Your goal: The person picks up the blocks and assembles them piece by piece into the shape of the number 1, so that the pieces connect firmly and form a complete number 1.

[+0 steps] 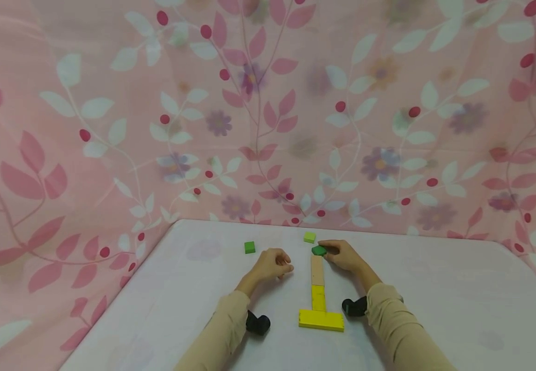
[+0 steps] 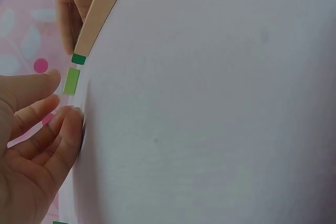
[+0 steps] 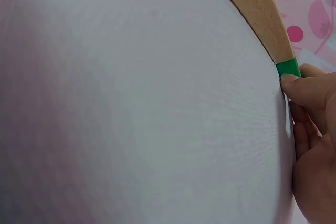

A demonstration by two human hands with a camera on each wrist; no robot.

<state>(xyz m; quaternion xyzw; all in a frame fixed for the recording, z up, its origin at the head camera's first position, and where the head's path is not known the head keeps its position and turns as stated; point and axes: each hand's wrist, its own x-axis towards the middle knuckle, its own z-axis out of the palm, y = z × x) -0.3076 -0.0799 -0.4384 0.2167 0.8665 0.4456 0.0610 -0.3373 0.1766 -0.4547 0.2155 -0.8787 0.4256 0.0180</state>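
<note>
My right hand [image 1: 345,256] pinches a dark green block [image 1: 318,251] at the far end of a plain wooden block [image 1: 317,271]. In the right wrist view the thumb lies against the green block [image 3: 288,68], whose edge meets the wood. Nearer me, a yellow block [image 1: 318,298] continues the line down to a wide yellow bar [image 1: 321,320] lying crosswise, forming an upside-down T. Left of this row is my left hand [image 1: 271,264], holding nothing, its fingers loosely bent and the thumb apart from them.
Just beyond the row's far end lies a light green block [image 1: 309,237]. Another green block [image 1: 249,247] sits to the left, past my left hand. The white-covered table [image 1: 434,288] ends at a pink floral cloth [image 1: 268,129] hanging behind it.
</note>
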